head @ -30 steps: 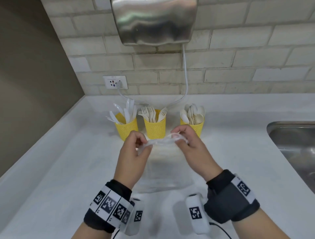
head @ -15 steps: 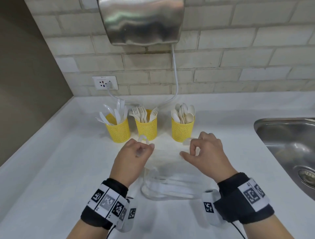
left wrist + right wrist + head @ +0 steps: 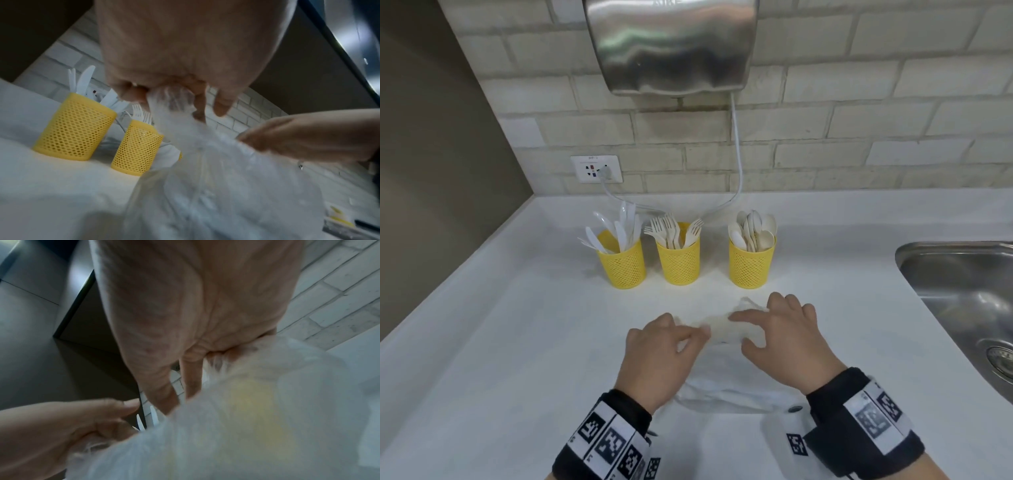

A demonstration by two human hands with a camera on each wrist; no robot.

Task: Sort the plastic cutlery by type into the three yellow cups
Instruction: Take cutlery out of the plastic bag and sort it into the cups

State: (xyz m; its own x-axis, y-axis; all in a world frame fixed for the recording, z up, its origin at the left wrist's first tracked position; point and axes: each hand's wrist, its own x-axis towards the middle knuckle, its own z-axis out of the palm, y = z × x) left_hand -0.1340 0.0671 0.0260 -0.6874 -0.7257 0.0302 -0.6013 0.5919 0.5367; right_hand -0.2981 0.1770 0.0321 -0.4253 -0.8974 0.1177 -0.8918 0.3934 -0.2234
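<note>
- I see 3 yellow cups standing in a row on the white counter (image 3: pixel 482 342), near the brick wall.
- Left cup (image 3: pixel 623 265) holds knives (image 3: pixel 619 229); in the left wrist view it is the nearer cup (image 3: pixel 76 126).
- Middle cup (image 3: pixel 678 260) holds forks (image 3: pixel 674 229); also visible in the left wrist view (image 3: pixel 137 147).
- Right cup (image 3: pixel 751 263) holds spoons (image 3: pixel 755 229).
- I find each cup holding only 1 type.
- A clear plastic bag (image 3: pixel 726 394) lies on the counter in front of the cups, between my 2 hands; its upper end is bunched up.
- Left hand (image 3: pixel 664 356): fingers curled, pinching the bunched bag; the left wrist view confirms film gripped at the fingertips (image 3: pixel 164 97).
- Right hand (image 3: pixel 787 342): fingers spread and bent over the bag's upper end. In the right wrist view (image 3: pixel 185 321) film touches the fingers, but blur prevents me from confirming whether they grip it or only rest on it.
- I cannot tell whether the bag holds anything.
- A steel sink (image 3: pixel 962 301) sits to the right, well apart from the cups.
- A steel dryer (image 3: pixel 671 48) hangs on the wall above; its cord (image 3: pixel 736 154) runs to a socket (image 3: pixel 596 169).
</note>
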